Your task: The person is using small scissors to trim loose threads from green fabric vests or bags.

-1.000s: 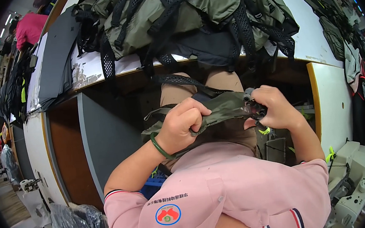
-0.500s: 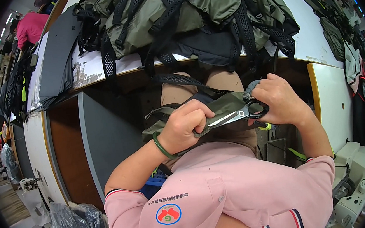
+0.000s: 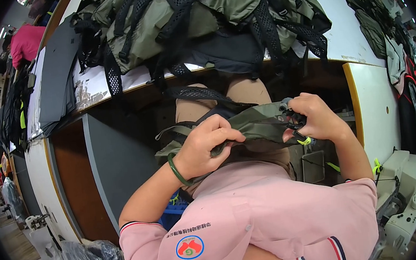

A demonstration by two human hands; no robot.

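Across my lap lies an olive-green fabric piece (image 3: pixel 271 135), with a black mesh strap (image 3: pixel 202 92) running from it over my knees. My left hand (image 3: pixel 208 145), a green bangle at its wrist, is closed on the near left edge of the fabric. In my right hand (image 3: pixel 318 117) is a pair of scissors (image 3: pixel 296 120), its black handles around the fingers. The blades point left along the fabric and look dark, so how far apart they stand is hard to see. A small yellow-green tag (image 3: pixel 305 141) hangs under the right hand.
Ahead, olive-green bags with black mesh straps (image 3: pixel 182 19) pile up on a white worktable (image 3: pixel 347 36). Dark grey sheets (image 3: pixel 57 74) lie at its left. A sewing machine (image 3: pixel 409 201) stands at lower right. A person in pink (image 3: pixel 25 43) is at far left.
The scissor blades have turned from bright and flat to dark and edge-on. My right hand has tilted and moved slightly down; the left hand still grips the fabric, slightly further left.
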